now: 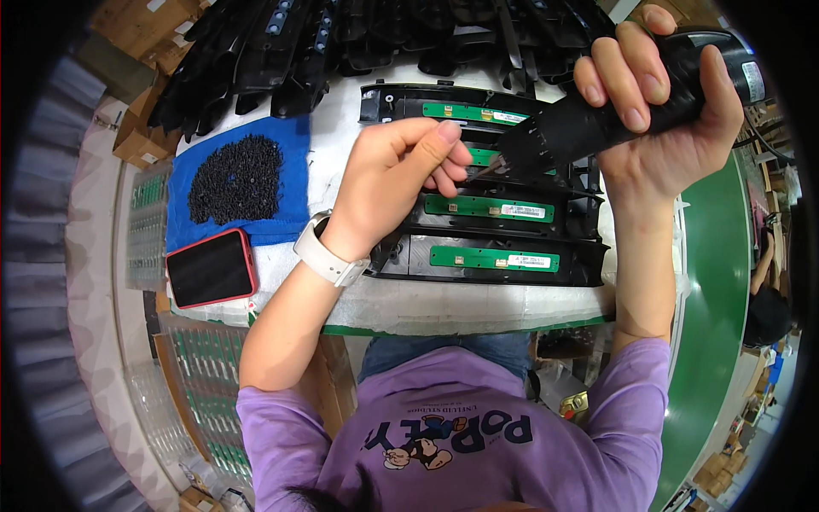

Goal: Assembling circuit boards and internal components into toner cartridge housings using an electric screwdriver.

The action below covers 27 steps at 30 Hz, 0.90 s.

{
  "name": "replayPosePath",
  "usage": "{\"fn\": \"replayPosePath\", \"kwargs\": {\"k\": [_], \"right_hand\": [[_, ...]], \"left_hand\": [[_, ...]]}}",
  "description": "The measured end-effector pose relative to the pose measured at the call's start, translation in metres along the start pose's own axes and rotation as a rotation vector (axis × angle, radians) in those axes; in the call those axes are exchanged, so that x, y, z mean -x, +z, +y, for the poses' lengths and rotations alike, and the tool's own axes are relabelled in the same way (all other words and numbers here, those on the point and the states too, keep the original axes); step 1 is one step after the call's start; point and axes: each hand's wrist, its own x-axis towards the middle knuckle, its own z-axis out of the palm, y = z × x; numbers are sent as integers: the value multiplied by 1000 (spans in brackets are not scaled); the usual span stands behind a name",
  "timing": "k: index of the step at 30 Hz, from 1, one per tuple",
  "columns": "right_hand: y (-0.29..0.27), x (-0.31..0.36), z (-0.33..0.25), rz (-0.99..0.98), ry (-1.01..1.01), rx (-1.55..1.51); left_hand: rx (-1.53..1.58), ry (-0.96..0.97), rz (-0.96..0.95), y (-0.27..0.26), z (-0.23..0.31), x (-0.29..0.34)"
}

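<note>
My right hand (670, 162) is wrapped round a black electric screwdriver (589, 124), which slants down to the left. Its tip ends beside the fingers of my left hand (397, 162). Those left fingers are curled together with the thumb on top; whatever they may hold is hidden. Below both hands lie several long black plastic housings (401, 260) in a stack of rows, each carrying a narrow green circuit board (490, 258). The left hand and the screwdriver partly cover the middle boards.
Small black screws (235, 183) are heaped on a blue cloth (294, 158) at left, with a red-edged phone (212, 269) below it. More black plastic parts (358, 38) crowd the far side. Trays of green boards (205, 384) stand left of me. Another person (768, 316) is at far right.
</note>
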Motion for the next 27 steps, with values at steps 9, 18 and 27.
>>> {"fn": "replayPosePath", "kwargs": {"k": [9, 18, 27], "right_hand": [[-24, -28, 24, -130, 20, 351], [-23, -25, 25, -94, 44, 419], [-13, -30, 23, -272, 74, 614]], "left_hand": [[-188, 174, 255, -4, -9, -3], [-138, 211, 196, 0, -12, -5], [-239, 108, 200, -9, -9, -12]]}}
